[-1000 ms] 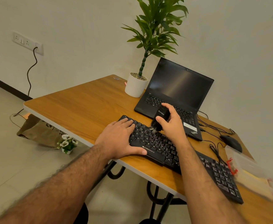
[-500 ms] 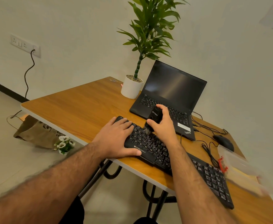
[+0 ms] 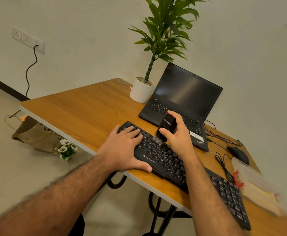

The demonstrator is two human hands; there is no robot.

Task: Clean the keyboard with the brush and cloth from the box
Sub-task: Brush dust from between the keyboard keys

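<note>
Right hand (image 3: pixel 178 135) grips light, rigid brush (image 3: pixel 166 126) by its body; soft bristles flex. Left hand (image 3: pixel 124 147), fingers flat, steadies keyboard (image 3: pixel 165 160).

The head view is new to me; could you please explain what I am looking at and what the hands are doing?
No machine here: a person wears a camera on the head, looking down at their own hands. On the wooden table lie a black keyboard, an open laptop, a potted plant, a mouse and a clear box. The left hand rests flat on the keyboard's end. The right hand grips a black brush, bristles down on the keys.
</note>
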